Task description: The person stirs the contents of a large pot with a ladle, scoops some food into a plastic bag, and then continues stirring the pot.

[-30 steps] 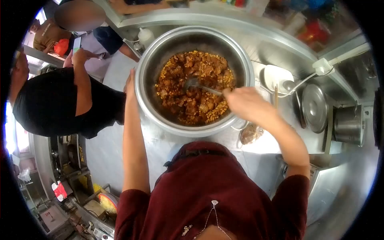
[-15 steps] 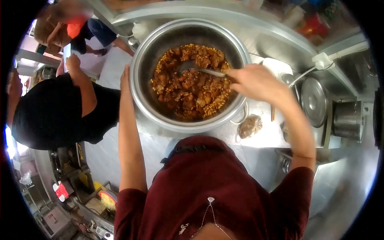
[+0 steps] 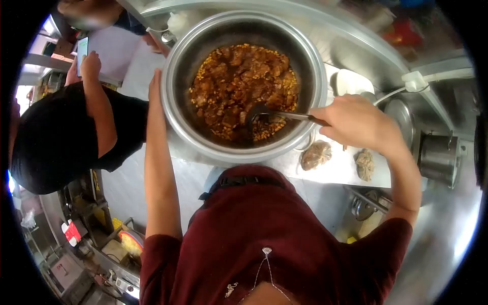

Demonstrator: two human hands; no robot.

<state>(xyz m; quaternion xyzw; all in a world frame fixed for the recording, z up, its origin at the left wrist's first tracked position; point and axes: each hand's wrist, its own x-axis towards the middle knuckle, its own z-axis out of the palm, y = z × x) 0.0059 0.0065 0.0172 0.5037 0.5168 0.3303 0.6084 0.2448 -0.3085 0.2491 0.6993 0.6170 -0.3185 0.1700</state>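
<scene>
**A:** We're looking straight down into a big round steel pot [image 3: 239, 152] on the steel counter [image 3: 333, 173]; it's loaded with brown meat-and-corn stew [image 3: 239, 76].

**B:** Our right hand [image 3: 356, 122] is at the pot's right rim; fingers clamped round the handle of a long metal ladle [image 3: 274, 115]; its bowl sits in the stew, on the near side.

**A:** Our left hand [image 3: 154, 86] lies against the pot's outer left wall; fingers straight, gripping nothing.

**B:** To our left we've got a person in a black shirt [image 3: 56, 137]; near our right wrist, two brown bagged lumps [image 3: 315, 155] on the counter.
</scene>
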